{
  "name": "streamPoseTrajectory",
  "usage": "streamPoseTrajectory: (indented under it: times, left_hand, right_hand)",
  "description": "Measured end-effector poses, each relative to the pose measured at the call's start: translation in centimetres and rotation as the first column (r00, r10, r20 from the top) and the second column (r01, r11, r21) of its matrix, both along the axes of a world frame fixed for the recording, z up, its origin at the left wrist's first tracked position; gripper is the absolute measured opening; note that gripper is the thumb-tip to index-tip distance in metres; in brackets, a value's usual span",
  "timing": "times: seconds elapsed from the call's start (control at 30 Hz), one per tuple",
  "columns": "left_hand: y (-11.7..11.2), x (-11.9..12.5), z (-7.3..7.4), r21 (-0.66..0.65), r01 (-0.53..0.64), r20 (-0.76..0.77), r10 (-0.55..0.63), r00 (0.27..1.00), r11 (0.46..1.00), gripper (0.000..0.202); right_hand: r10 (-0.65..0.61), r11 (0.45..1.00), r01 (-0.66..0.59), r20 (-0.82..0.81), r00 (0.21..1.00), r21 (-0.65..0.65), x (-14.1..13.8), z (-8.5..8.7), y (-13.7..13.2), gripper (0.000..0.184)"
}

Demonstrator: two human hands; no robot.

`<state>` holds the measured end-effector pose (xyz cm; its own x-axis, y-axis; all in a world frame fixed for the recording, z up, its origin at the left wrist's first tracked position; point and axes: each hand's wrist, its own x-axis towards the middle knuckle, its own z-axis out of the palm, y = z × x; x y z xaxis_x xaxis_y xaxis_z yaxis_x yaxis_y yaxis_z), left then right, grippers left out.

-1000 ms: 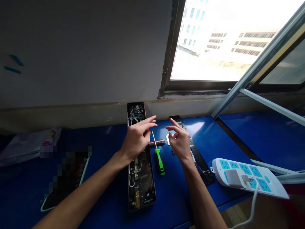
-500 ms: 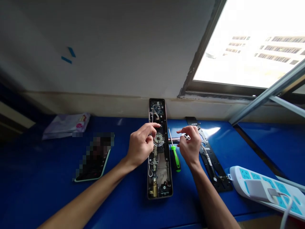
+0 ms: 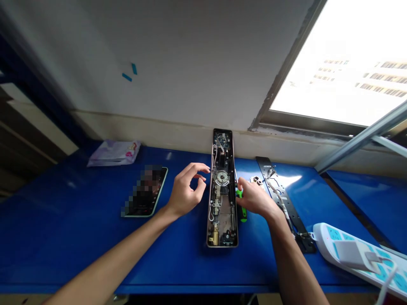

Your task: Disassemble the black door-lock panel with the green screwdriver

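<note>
Half a second ago the right hand (image 3: 256, 199) pinched a small metal part (image 3: 256, 180) in the air. That part now lies on the desk (image 3: 95, 237) just beyond its knuckles, and the hand has dropped onto the green screwdriver (image 3: 243, 215). Its fingers cover the handle, but whether they grip it cannot be told. The left hand (image 3: 184, 192) has drawn off the open lock body (image 3: 222, 212) and hovers just left of it, empty, fingers loosely curled.

The lock body lies between the hands, insides up, with its long axis running away from the person toward the wall. The screwdriver lies parallel along its right edge, handle nearer the person. A black plate (image 3: 288, 207) lies right of the right hand.
</note>
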<state>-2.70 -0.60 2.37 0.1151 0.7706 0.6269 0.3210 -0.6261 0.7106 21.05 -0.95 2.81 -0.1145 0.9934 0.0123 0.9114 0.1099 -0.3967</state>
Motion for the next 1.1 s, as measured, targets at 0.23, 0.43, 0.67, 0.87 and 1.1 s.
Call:
streamPoseTrajectory:
  times: [0.23, 0.43, 0.67, 0.87, 1.1]
  left_hand:
    - [-0.3, -0.7, -1.1, -0.046, 0.062, 0.037, -0.06, 0.998, 0.997, 0.027]
    - [-0.2, -0.7, -1.8, -0.149, 0.176, 0.217, -0.141, 0.966, 0.973, 0.047]
    - [-0.2, -0.6, -1.5, -0.215, 0.292, 0.334, -0.211, 0.919, 0.932, 0.059]
    - [-0.2, -0.5, -2.1, -0.189, 0.337, 0.297, -0.274, 0.915, 0.922, 0.067]
    - [-0.7, -0.7, -1.9, -0.101, 0.506, 0.261, -0.468, 0.845, 0.857, 0.105]
  right_hand:
    - [-0.187, 0.976, 0.179, 0.053, 0.981, 0.127, 0.4, 5.2, 0.5, 0.014]
    - [-0.05, 0.956, 0.072, -0.082, 0.995, 0.285, 1.4, 11.5, -0.4, 0.016]
    - [0.078, 0.906, -0.015, -0.133, 0.988, 0.422, 0.8, 15.0, -2.2, 0.017]
    - [0.206, 0.845, -0.076, -0.192, 0.96, 0.529, -0.4, 14.9, -1.6, 0.024]
    - [0.283, 0.806, -0.152, -0.147, 0.948, 0.572, -1.9, 14.7, -1.6, 0.022]
